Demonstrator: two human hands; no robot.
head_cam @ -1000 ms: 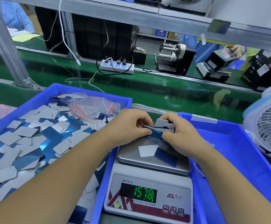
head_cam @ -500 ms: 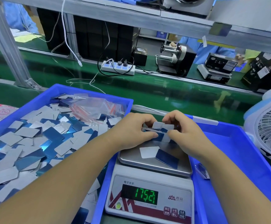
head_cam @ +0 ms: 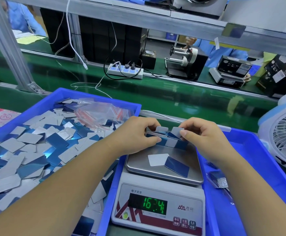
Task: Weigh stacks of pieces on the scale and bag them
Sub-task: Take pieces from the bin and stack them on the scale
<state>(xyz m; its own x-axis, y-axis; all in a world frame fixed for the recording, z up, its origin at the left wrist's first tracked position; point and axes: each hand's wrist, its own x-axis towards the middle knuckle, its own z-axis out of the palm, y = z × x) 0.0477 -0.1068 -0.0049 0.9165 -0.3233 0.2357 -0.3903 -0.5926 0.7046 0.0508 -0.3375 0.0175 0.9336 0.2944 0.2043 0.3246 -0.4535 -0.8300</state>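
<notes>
- Squaring a stack of pieces [head_cam: 168, 139] over the far edge of the scale [head_cam: 159, 189], judging by the pose; best done by tapping the edges flush against the pan before letting go.
- Left hand [head_cam: 135, 135] curled round the left end of the stack, thumb underneath at the near side, fingers over the top.
- Right hand [head_cam: 205, 136] pinching the right end, thumb and forefinger closed on an upturned grey card.
- Worth keeping the pressure light: any downward push likely adds to the reading, so no trusting the green display [head_cam: 153, 205] until both hands are off. Digits partly blurred at present, roughly a hundred and sixty-odd.
- Two loose pieces [head_cam: 168, 162] lying flat on the pan nearer the display, one grey side up, one blue side up, corners touching; probably to be counted with the stack or lifted away to trim the weight.
- Stack itself: thin rectangular cards, glossy blue on one face and matt grey on the other, several fanned and standing askew, not yet aligned.
- Supply heaped in the blue bin [head_cam: 36, 106] to the left, with clear bags [head_cam: 101, 113] lying on the far part of the heap, within easy reach for bagging.
- Second blue tray [head_cam: 258, 150] to the right, holding what looks like filled packets [head_cam: 218, 180] near its left wall.
</notes>
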